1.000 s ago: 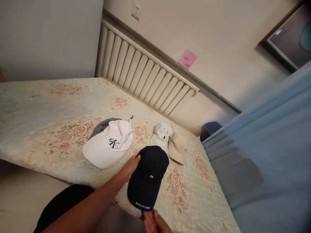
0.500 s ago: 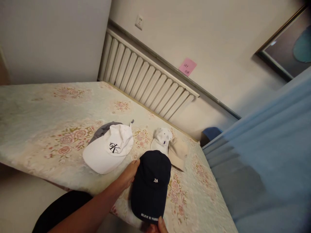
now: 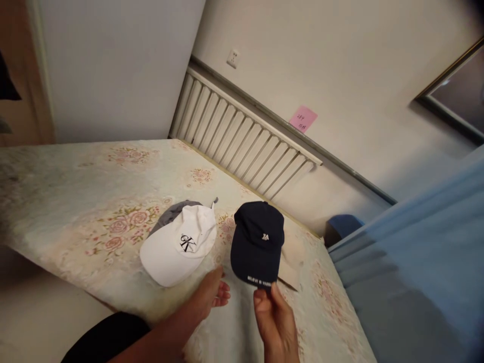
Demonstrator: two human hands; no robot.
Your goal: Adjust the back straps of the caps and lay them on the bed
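A navy cap [image 3: 257, 243] with a small white logo and white lettering on its brim is lifted over the flowered bed [image 3: 75, 201]. My right hand [image 3: 276, 322] pinches the front edge of its brim. My left hand [image 3: 210, 297] hovers just left of the brim, fingers loosely apart and holding nothing. A white cap [image 3: 180, 245] with a black logo lies to the left, on top of a grey cap [image 3: 172, 214]. A beige cap [image 3: 292, 262] peeks out from behind the navy one.
A white slatted headboard [image 3: 242, 141] leans along the wall with a pink note [image 3: 303, 119] above it. A blue cloth surface [image 3: 416, 272] fills the right side. A small blue object [image 3: 344, 224] sits in the gap beyond the bed.
My right hand has lifted the navy cap by its brim up and away, over the small white and beige caps. My left hand has let go of the cap's side.
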